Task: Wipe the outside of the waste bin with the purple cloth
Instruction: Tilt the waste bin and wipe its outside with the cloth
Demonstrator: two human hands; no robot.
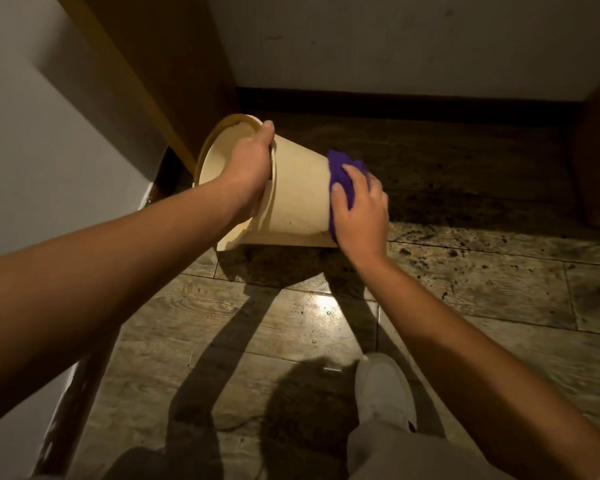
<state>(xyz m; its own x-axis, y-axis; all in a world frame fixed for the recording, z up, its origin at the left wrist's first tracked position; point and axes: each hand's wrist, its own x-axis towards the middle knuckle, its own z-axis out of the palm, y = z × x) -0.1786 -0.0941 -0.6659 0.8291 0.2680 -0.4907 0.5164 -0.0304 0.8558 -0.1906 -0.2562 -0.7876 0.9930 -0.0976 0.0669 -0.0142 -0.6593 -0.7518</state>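
— How is the waste bin (298, 192) placed?

— It is seen tipped onto its side on the wood-patterned floor (465, 271), with its open mouth turned to the left and its narrow base to the right. Its lower edge is rested on the floor, close to a dark wooden panel (160, 64) and a pale wall (395, 39).

— And how is it held?

— The rim is gripped by the left hand (248, 171), whose fingers are curled over the edge, the thumb lying on top.

— Where is the purple cloth (340, 174) found?

— It is bunched against the bin's base end, pressed there under the right hand (359, 209). That hand is closed loosely over the cloth, with the fingers spread across it and the thumb laid along the bin's side.

— What else is shown?

— A white shoe (383, 389) and a pale trouser leg (413, 452) are seen at the bottom, and the arms' shadows are cast across the floor.
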